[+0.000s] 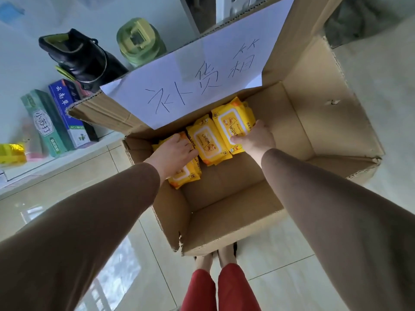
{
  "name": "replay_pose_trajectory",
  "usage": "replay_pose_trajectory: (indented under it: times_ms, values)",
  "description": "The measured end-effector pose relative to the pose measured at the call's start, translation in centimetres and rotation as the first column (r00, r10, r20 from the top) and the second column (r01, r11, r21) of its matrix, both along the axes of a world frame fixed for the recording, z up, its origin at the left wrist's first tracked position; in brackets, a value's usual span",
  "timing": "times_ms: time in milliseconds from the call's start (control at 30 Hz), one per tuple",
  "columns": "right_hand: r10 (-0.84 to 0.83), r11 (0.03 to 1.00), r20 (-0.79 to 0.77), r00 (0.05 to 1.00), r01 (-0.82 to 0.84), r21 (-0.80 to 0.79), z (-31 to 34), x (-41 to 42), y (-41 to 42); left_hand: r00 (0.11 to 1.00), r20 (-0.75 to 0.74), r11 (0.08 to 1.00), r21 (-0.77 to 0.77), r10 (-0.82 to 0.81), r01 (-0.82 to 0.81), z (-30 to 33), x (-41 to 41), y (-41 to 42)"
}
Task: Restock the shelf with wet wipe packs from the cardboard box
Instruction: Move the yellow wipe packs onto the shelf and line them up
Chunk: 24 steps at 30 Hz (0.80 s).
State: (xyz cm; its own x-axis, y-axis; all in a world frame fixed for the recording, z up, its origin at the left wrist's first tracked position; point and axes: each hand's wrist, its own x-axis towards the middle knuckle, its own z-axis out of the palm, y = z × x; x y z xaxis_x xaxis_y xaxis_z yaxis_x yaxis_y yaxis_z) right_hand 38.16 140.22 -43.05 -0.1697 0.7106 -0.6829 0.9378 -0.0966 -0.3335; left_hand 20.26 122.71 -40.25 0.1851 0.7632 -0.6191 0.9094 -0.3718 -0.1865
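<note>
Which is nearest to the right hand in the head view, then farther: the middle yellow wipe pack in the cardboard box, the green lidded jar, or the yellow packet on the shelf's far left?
1. Middle yellow wipe pack: beside the right hand, in the box.
2. Green lidded jar: up-left, beyond the box flap.
3. Yellow packet: farthest, at the left edge.

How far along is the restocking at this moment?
Done: one yellow pack already lies on the shelf, though whether this person put it there is unclear. In hand: both hands are down in the cardboard box, the left hand on the left pack, the right hand gripping the right pack. Left: the middle pack and both gripped ones still need shelving.
</note>
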Motion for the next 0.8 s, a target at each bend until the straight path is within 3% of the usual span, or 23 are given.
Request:
replay_pose_trajectory:
  times_ms: [167, 400, 467, 600, 800]
  values:
    - [-0.096, 0.995, -0.107, 0.99, 0.094, -0.023, 0.4, 0.1, -0.4, 0.99, -0.101, 0.992, -0.093, -0.099, 0.089, 2.2, 0.6, 0.0]
    - [-0.222, 0.973, -0.269, 0.937, 0.195, -0.127, 8.6, 2.8, -2.8, 0.96, 0.084, 0.962, -0.081, 0.268, -0.262, 11.7, 2.2, -2.0]
    - [-0.181, 0.98, -0.318, 0.931, 0.142, -0.143, 13.5, 4.3, -4.1, 0.894, 0.127, 0.903, -0.097, 0.429, -0.419, 16.6, 2.5, -2.8]
    - [-0.112, 0.99, -0.397, 0.911, 0.069, -0.12, 25.2, 6.6, -6.4, 0.666, 0.291, 0.722, -0.171, 0.687, -0.67, 27.7, 1.7, -5.5]
    - [0.086, 0.994, -0.556, 0.827, -0.105, -0.002, 44.4, 4.4, -10.6, 0.437, 0.519, 0.605, -0.209, 0.735, -0.768, 44.7, -2.4, -11.8]
